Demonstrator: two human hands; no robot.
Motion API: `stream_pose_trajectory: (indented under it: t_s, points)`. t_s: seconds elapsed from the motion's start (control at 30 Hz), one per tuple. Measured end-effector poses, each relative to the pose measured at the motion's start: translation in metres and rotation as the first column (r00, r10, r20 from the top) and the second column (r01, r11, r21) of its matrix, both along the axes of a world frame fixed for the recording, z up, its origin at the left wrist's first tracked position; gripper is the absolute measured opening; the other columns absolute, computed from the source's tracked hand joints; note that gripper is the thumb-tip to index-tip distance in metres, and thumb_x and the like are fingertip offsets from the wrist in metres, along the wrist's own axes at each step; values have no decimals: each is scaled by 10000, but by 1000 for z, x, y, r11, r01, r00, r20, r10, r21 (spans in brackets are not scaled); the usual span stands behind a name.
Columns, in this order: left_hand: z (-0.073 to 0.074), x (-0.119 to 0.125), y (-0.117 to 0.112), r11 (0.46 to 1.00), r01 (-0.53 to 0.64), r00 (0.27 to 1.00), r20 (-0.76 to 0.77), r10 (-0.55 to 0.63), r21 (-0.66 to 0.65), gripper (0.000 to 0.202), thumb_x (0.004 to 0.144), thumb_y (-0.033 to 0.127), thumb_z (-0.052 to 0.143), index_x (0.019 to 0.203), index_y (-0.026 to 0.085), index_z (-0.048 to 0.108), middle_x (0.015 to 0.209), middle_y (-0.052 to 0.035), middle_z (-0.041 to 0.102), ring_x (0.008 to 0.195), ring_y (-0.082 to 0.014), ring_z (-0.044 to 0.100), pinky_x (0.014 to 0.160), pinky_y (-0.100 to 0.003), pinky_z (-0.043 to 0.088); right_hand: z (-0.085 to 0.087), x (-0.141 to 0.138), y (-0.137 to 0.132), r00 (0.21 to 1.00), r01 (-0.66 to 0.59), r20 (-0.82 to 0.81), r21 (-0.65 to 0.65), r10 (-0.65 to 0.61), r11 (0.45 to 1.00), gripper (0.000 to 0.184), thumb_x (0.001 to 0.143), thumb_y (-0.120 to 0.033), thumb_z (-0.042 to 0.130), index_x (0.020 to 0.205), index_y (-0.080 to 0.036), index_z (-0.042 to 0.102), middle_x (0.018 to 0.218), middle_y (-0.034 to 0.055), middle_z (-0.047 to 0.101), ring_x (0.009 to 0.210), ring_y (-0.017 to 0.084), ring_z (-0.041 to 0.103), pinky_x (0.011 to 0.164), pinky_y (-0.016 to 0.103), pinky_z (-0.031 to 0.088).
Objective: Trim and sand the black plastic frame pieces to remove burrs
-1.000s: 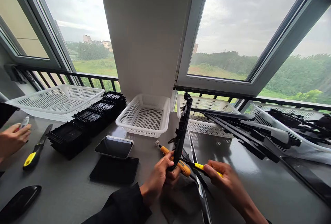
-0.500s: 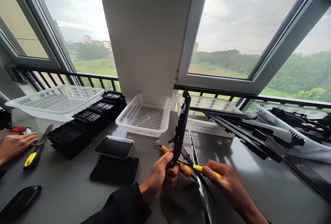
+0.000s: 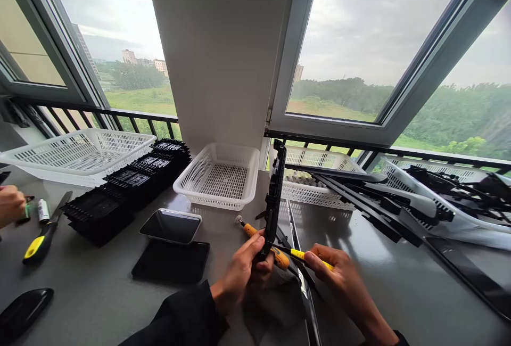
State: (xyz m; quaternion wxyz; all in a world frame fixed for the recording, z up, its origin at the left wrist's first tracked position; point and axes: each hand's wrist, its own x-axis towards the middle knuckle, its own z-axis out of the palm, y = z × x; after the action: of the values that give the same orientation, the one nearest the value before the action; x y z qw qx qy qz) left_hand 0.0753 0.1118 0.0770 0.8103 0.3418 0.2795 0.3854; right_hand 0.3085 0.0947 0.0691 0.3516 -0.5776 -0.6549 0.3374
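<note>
My left hand [image 3: 243, 271] grips the lower end of a long black plastic strip [image 3: 273, 197] and holds it upright over the grey table [image 3: 99, 298]. My right hand [image 3: 339, 277] is closed on a thin tool with a yellow handle [image 3: 307, 256], whose dark tip points at the base of the strip. An orange-handled screwdriver [image 3: 259, 239] lies on the table just behind my hands. More black strips [image 3: 297, 261] lie flat beneath them.
White mesh baskets stand at the back: left [image 3: 75, 154], middle [image 3: 217, 175], right [image 3: 319, 181]. Stacked black trays [image 3: 128, 186] and a small dark dish [image 3: 171, 226] sit left of centre. Another person's hand [image 3: 10, 205] is at the far left beside a yellow-black tool [image 3: 42, 234]. Long black parts [image 3: 399, 202] pile at right.
The view has shifted slightly; my hands keep their hold on the strip and tool. The other person's hand at the far left has pulled back toward the edge.
</note>
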Motion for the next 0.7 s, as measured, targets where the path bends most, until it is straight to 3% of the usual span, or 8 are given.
stream_pose_trajectory:
  t_s: [0.37, 0.7]
  points:
    - [-4, 0, 1, 999, -5, 998, -69, 7, 36, 534, 869, 611, 712, 1161, 229, 478, 594, 133, 357, 466, -63, 162, 460, -223, 110, -10, 1, 3, 992, 43, -115, -44, -48, 998, 637, 936, -769, 502, 610, -236, 377, 626, -39, 322, 587, 132, 280, 527, 285, 232]
    - [-12, 7, -4, 971, 16, 990, -137, 17, 240, 657, 876, 657, 696, 1231, 163, 450, 593, 124, 417, 516, -84, 249, 530, -262, 179, -14, 3, 3, 988, 88, -123, -72, -96, 993, 640, 919, -787, 516, 616, -239, 383, 625, -44, 314, 589, 132, 280, 535, 283, 232]
